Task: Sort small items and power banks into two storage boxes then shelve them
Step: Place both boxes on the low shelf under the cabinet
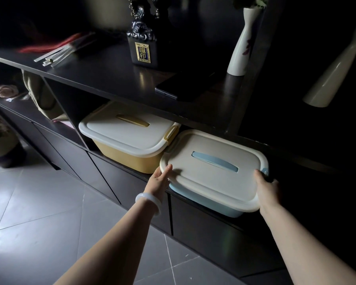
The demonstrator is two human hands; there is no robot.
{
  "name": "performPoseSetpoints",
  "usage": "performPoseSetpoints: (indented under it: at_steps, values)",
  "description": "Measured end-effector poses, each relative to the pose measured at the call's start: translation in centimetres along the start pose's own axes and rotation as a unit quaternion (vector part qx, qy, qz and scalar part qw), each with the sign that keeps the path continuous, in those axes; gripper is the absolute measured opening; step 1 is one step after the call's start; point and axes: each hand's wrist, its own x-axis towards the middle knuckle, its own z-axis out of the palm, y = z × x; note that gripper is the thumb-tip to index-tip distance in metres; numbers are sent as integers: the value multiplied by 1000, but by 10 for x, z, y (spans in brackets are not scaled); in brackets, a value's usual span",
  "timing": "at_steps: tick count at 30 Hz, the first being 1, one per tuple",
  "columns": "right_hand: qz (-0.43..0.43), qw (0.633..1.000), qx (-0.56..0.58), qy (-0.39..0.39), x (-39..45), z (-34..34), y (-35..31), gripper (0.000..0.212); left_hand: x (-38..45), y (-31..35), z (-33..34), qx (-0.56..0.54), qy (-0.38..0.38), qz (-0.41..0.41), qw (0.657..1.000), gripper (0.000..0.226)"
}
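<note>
Both hands (212,186) grip the blue box (210,198) between them.

Dark lower shelf (132,173) carrying a blue storage box (203,202) between the left grip (159,179) and right grip (268,190), yellow storage box (130,153) just beyond the left grip, upper shelf (111,77) above both grips bearing a white vase (239,50), dark statuette (143,44), flat dark tablet (179,87)

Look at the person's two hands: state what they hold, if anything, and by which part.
Both hold the blue box by its white lid's rim: left hand at the near-left corner, right hand along its right end.
</note>
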Motion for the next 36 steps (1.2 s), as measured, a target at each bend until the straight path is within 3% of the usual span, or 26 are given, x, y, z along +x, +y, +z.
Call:
performPoseSetpoints:
  at_steps: [17, 20, 24, 36]
  values:
    - [-1, 1000, 2, -7, -1, 0, 1, 72, -30, -20, 24, -84, -3, -25, 996, 49]
    - [1, 1000, 1, -10, -3, 1, 1, 73, -29, -22, 28, -118, 34, -15, 992, 52]
    - [9, 1000, 6, -14, -6, 2, 2, 75, -21, -19, 30, -85, 86, -14, 993, 38]
    - [6, 1000, -5, -12, -6, 2, 2, 73, -18, -22, 26, -75, 82, -7, 994, 31]
